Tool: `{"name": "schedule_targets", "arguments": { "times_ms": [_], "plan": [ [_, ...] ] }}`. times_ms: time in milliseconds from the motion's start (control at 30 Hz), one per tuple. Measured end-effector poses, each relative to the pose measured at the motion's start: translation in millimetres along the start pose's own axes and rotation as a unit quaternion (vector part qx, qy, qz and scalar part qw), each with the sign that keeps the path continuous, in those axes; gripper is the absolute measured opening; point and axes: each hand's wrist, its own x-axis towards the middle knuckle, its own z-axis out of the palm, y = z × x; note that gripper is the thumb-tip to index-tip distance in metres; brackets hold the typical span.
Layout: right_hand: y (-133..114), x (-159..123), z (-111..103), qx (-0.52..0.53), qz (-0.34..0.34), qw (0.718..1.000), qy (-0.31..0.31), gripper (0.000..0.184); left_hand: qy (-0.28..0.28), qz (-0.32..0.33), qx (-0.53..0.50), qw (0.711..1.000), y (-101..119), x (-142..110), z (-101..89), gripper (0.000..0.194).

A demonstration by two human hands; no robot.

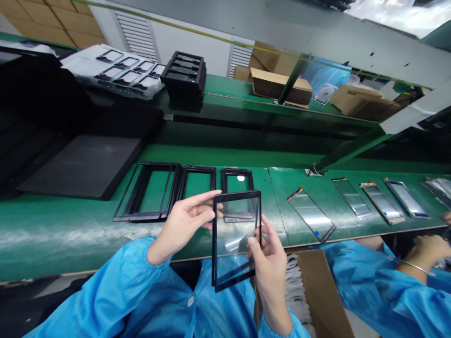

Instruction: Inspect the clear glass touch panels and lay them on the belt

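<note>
A clear glass touch panel with a black border (234,225) is held up in front of me, with a black frame seemingly behind it along the left side. My left hand (186,220) pinches its upper left edge between thumb and fingers. Lower on the right edge, my right hand (269,258) grips it, the thumb on the front and the fingers behind. Beyond the panel, a small stack of black frames (252,176) lies on the green bench (88,239). Two more stacks of black frames, a middle one (199,168) and a wider one (144,190), lie to the left.
Several glass panels with flex tails (312,213) lie on the bench at right, near a co-worker's hand (431,249). A large black foam block (84,162) stands at left. The shelf above carries black trays (185,75) and cardboard dividers (280,87). An open carton (320,286) sits below the bench edge.
</note>
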Motion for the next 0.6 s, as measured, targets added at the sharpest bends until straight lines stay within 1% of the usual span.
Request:
{"name": "schedule_targets", "arguments": {
  "times_ms": [100, 267, 333, 367, 433, 467, 500, 533, 600],
  "plan": [
    [3, 1, 2, -0.007, -0.003, 1.0, 0.004, 0.068, 0.003, -0.001, 0.002, 1.0, -1, 0, 0.5, 0.055],
    [12, -1, 1, -0.043, -0.023, 0.999, 0.012, 0.066, 0.007, -0.003, 0.015, 1.0, 1, 1, 3.5, 0.057],
    [14, -2, -1, -0.09, -0.054, 0.994, 0.01, 0.063, 0.015, -0.005, 0.023, 1.0, 3, 0, 4.9, 0.056],
    [14, -1, -2, -0.125, -0.082, 0.989, 0.012, 0.06, 0.022, -0.003, 0.029, 0.999, 4, 0, 5.6, 0.056],
    [10, 2, -4, -0.202, -0.151, 0.967, 0.025, 0.056, 0.034, 0.003, 0.048, 0.998, 8, -2, 6.9, 0.054],
    [4, 6, -5, -0.225, -0.18, 0.957, 0.03, 0.057, 0.035, 0.007, 0.063, 0.997, 10, -3, 7.6, 0.052],
    [-3, 10, -5, -0.226, -0.198, 0.953, 0.026, 0.057, 0.032, 0.012, 0.08, 0.996, 13, -5, 8.2, 0.051],
    [-11, 15, -5, -0.206, -0.197, 0.958, 0.011, 0.058, 0.027, 0.016, 0.096, 0.995, 15, -6, 8.7, 0.049],
    [-28, 25, -5, -0.125, -0.15, 0.98, -0.041, 0.057, 0.018, 0.024, 0.126, 0.992, 18, -10, 9.1, 0.046]
  ]
}}
